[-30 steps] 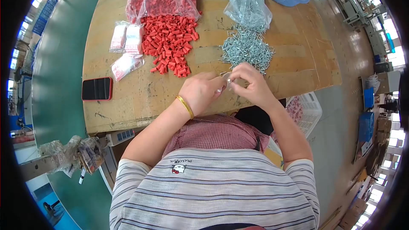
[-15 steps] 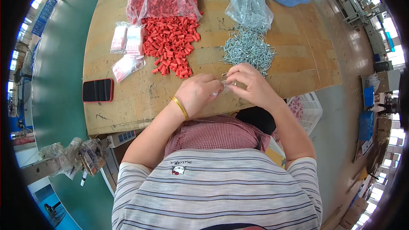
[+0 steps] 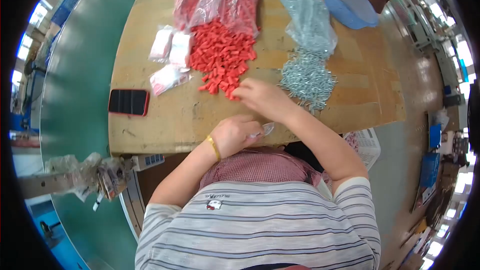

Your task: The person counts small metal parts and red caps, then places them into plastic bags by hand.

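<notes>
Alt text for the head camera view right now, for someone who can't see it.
A person's right hand is at the near edge of a pile of red tubes on a table while the left hand holds a small clear bag. Silver screws lie to the right, a phone at the left.

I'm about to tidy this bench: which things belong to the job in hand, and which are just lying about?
Likely in the job:
- clear bag, in the left hand
- red pieces, at the right hand's fingertips
- probably the metal pieces and plastic packets

Seemingly lying about:
- phone
- blue basket, use unclear
</notes>
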Demonstrator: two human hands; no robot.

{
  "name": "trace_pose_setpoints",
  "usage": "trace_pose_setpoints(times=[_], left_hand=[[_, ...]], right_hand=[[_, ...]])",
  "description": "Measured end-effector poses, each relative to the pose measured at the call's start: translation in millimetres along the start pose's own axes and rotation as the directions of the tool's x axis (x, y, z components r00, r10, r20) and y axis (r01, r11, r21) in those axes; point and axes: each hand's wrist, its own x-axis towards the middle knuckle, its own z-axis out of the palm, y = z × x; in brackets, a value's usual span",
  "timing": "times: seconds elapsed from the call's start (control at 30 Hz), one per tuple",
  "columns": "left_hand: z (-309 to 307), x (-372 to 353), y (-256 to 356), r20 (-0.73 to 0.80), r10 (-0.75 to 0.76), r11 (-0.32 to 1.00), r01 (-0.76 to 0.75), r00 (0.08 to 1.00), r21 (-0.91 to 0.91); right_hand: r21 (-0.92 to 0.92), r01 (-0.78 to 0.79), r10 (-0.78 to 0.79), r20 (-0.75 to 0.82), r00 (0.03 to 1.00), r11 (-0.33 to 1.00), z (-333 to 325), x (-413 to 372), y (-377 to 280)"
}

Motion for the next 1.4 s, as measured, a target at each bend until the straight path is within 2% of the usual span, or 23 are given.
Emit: trace_pose_setpoints(times=[0.03,0.1,0.13,0.17,0.27,0.33,0.4,0.5,0.53,0.57,0.7,0.8,0.83,0.9,0.93,0.97,1.0,1.1,1.13,1.17,1.23,1.3,1.4], left_hand=[[-3.3,-1.0,-0.1,0.001,0.017,1.0,-0.017,1.0,-0.002],[-2.3,-7.5,-4.6,0.037,-0.047,0.997,0.044,0.998,0.06],[-1.4,-4.2,-1.3,-0.032,-0.059,0.998,0.06,0.998,0.029],[-0.2,-3.4,-5.9,-0.03,-0.047,0.999,0.047,0.998,0.004],[-2.3,-3.6,-16.8,0.025,-0.068,0.996,0.066,0.997,0.059],[0.6,5.4,-14.2,-0.014,-0.012,0.999,0.013,1.0,0.029],[0.2,21.8,0.2,-0.058,-0.021,0.999,0.022,0.998,0.023],[0.5,31.8,4.8,-0.069,-0.019,0.998,0.024,0.997,0.062],[0.7,34.7,6.6,-0.072,-0.022,0.997,0.028,0.997,0.079],[5.2,34.9,-4.0,-0.086,-0.01,0.997,0.017,0.996,0.079],[9.1,50.4,0.8,-0.083,0.047,0.98,-0.03,0.995,0.197],[18.3,63.3,10.6,-0.086,0.096,0.97,-0.074,0.992,0.23],[19.6,66.0,14.2,-0.094,0.104,0.97,-0.08,0.99,0.231],[18.5,71.9,7.6,-0.009,0.245,0.924,-0.231,0.969,0.305],[20.3,76.4,12.0,0.013,0.217,0.915,-0.208,0.976,0.346],[15.0,77.0,17.1,0.047,0.214,0.916,-0.217,0.976,0.338],[12.9,79.9,21.2,0.036,0.189,0.93,-0.191,0.981,0.316],[12.4,78.5,27.6,-0.048,0.11,0.98,-0.1,0.993,0.173],[13.5,78.0,25.0,-0.058,0.139,0.981,-0.129,0.989,0.146],[13.2,77.7,22.9,-0.062,0.119,0.983,-0.109,0.991,0.148],[15.3,77.3,20.5,-0.062,0.101,0.988,-0.093,0.993,0.125],[9.0,68.5,20.7,-0.074,0.115,0.986,-0.105,0.991,0.131],[10.7,70.2,24.4,-0.089,0.156,0.975,-0.139,0.984,0.174]], right_hand=[[-0.134,0.035,-0.026,0.07,0.997,0.99,0.9,5.7,-0.4],[-0.105,0.155,-0.162,-0.059,0.985,0.982,9.2,8.7,1.9],[-0.144,0.166,-0.182,-0.11,0.977,0.976,17.0,7.6,7.9],[-0.084,0.194,-0.206,-0.168,0.964,0.977,21.7,7.5,13.9],[-0.344,0.165,-0.248,-0.211,0.946,0.924,45.9,6.1,33.8],[-0.434,0.104,-0.222,-0.23,0.948,0.895,46.0,0.3,40.9],[-0.374,0.015,-0.146,-0.324,0.935,0.927,28.3,-6.8,43.8],[-0.027,-0.094,0.078,-0.368,0.927,0.995,16.2,-16.8,46.2],[0.082,-0.131,0.153,-0.399,0.904,0.988,7.5,-19.3,38.1],[0.197,-0.101,0.183,-0.457,0.871,0.975,-0.1,-26.7,26.7],[0.507,-0.199,0.414,-0.356,0.838,0.839,-33.4,-59.3,-14.9],[0.492,-0.287,0.479,-0.325,0.815,0.822,-27.7,-74.4,-6.0],[0.488,-0.269,0.475,-0.367,0.8,0.83,-24.6,-78.3,-4.0],[0.45,-0.292,0.507,-0.489,0.71,0.844,-19.3,-87.5,-7.6],[0.406,-0.37,0.524,-0.39,0.757,0.836,-30.8,-94.7,-11.7],[0.374,-0.379,0.515,-0.39,0.764,0.846,-36.4,-99.4,-14.1],[0.392,-0.381,0.525,-0.377,0.763,0.837,-42.7,-104.8,-13.1],[0.591,-0.393,0.674,-0.383,0.632,0.704,-57.2,-114.1,-15.3],[0.617,-0.378,0.685,-0.388,0.616,0.69,-61.0,-117.0,-17.0],[0.555,-0.391,0.643,-0.382,0.664,0.734,-66.6,-120.8,-17.6],[0.323,-0.295,0.418,-0.437,0.796,0.899,-70.6,-121.8,-14.6],[0.041,-0.167,0.167,-0.456,0.874,0.985,-70.4,-112.0,-23.5],[-0.009,-0.155,0.141,-0.361,0.922,0.988,-68.9,-109.3,-28.3]])
